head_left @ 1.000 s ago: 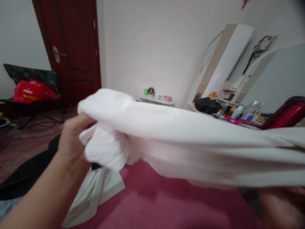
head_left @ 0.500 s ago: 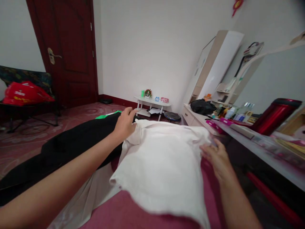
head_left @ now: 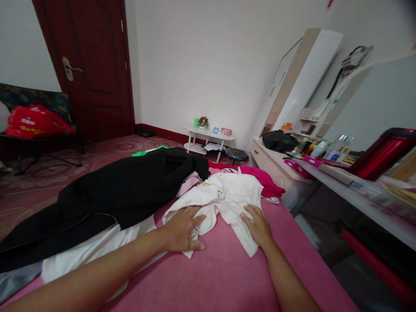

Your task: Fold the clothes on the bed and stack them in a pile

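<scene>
The white garment (head_left: 240, 188) lies on the pink-covered surface (head_left: 217, 277), right of the black garment (head_left: 130, 180) and just beside the magenta cloth (head_left: 264, 180). It looks light, soft and limp, likely to crumple; its far corners seem the surest hold. It is creased, bunched near the middle, with a small yellow mark (head_left: 206, 184). The left hand (head_left: 182, 229) and right hand (head_left: 259, 229) rest on its near part, fingers spread, apparently gripping nothing.
</scene>
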`<state>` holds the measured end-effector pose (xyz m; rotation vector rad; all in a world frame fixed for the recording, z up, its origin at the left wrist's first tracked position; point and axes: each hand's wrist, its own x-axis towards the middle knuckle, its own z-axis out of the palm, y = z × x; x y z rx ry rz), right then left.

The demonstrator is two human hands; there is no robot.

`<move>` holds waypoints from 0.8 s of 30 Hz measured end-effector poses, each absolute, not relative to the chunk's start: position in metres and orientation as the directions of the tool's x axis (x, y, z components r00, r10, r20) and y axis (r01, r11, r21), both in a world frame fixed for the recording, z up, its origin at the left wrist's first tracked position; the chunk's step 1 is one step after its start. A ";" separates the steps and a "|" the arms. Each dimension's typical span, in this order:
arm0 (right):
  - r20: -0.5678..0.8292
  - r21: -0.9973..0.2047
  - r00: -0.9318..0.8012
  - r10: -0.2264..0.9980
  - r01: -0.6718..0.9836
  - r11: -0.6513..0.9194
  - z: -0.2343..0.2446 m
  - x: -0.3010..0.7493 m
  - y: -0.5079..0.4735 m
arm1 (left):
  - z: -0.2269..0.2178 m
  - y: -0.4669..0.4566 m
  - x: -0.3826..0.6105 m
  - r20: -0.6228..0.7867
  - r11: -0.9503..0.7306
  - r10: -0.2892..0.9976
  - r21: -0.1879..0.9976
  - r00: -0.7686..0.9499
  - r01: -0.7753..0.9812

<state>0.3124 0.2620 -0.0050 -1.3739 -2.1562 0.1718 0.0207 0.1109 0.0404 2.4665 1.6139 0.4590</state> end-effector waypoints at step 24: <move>-0.297 -0.923 -0.757 0.583 0.385 0.029 0.167 0.353 0.078 | 0.185 0.003 0.006 -0.306 -0.093 0.487 0.913 0.818 0.397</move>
